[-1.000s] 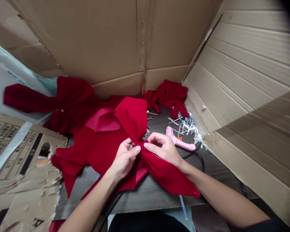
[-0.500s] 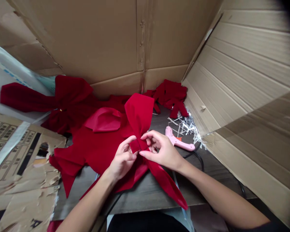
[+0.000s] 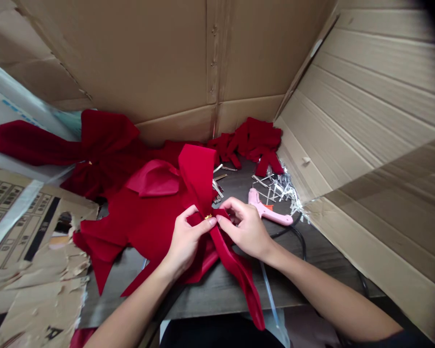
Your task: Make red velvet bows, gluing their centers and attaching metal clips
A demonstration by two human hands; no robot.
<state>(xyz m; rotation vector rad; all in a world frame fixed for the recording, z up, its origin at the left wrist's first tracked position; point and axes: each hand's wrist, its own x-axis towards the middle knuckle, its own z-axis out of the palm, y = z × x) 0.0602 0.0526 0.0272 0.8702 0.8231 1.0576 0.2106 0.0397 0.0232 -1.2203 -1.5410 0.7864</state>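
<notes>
Between my two hands is a red velvet bow [image 3: 199, 176], its upper loop standing up and a long tail hanging over the table's front edge. A small gold-coloured piece shows at its pinched middle. My left hand [image 3: 188, 237] is closed on the bow's middle, thumb on the fabric beside the gold piece. My right hand [image 3: 244, 227] pinches a short red strip at the right of that middle. Both thumb tips nearly meet. Beneath the bow lies a heap of red fabric pieces [image 3: 148, 224]. What the fingers behind the bow touch is hidden.
A pink glue gun [image 3: 271, 212] lies right of my right hand, near a black cable [image 3: 300, 239]. Silver metal clips [image 3: 284, 188] are piled behind it. More red strips [image 3: 257, 137] and a finished-looking bow [image 3: 107, 135] lie at the back. Cardboard walls [image 3: 159, 58] enclose the table.
The bow has been turned in my hands, so its gold-coloured piece now shows. Its upper loop and tail have shifted left, uncovering some clips behind. The right hand has pulled the short strip rightward.
</notes>
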